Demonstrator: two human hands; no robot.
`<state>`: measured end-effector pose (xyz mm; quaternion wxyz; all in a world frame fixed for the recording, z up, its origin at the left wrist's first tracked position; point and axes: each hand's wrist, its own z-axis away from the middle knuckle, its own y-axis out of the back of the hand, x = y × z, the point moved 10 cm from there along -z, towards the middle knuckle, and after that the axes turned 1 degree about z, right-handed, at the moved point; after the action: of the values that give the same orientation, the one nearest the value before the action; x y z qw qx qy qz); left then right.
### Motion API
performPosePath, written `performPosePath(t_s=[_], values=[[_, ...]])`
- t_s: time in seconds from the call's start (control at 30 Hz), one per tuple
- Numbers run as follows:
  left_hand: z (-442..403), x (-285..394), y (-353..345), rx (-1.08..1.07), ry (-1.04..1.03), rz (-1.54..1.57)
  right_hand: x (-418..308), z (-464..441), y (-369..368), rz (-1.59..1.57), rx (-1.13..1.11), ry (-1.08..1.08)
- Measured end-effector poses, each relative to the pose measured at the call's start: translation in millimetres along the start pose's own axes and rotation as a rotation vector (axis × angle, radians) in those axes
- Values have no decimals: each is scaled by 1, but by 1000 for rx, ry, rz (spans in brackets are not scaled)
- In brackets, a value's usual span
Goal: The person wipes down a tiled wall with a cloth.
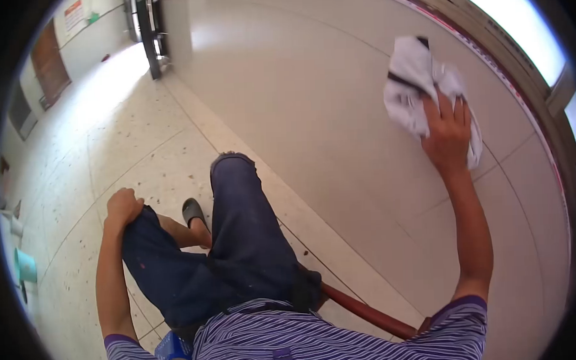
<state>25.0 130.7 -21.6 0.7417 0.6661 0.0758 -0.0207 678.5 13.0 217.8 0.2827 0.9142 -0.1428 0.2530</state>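
Note:
A white cloth with dark stripes lies crumpled against the beige tiled wall at the upper right. My right hand presses on it, fingers over the fabric, arm stretched out. On the left, my left hand rests on the knee of my dark blue trousers, its fingers curled over the edge of the cloth there; whether they pinch the fabric is hard to tell. A dark slipper shows on my foot between the legs.
A reddish-brown wooden bar runs beside my right hip. A blue object is at my left hip. A turquoise bucket stands at the far left. Dark metal door frame and a brown door are at the upper left.

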Motion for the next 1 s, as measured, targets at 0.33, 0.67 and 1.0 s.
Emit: performPosePath(t_s=[0.33,0.67,1.0], values=[[-37,114,-17,22,-128,45,-120,-9,-99,-176,21,363],[22,402,222,662,-1157,1143,-124,-97,-113,-724,-210,-125],[-43,469,306,1165,-1099,1151,-88,-48,-47,-836,161,-685]])
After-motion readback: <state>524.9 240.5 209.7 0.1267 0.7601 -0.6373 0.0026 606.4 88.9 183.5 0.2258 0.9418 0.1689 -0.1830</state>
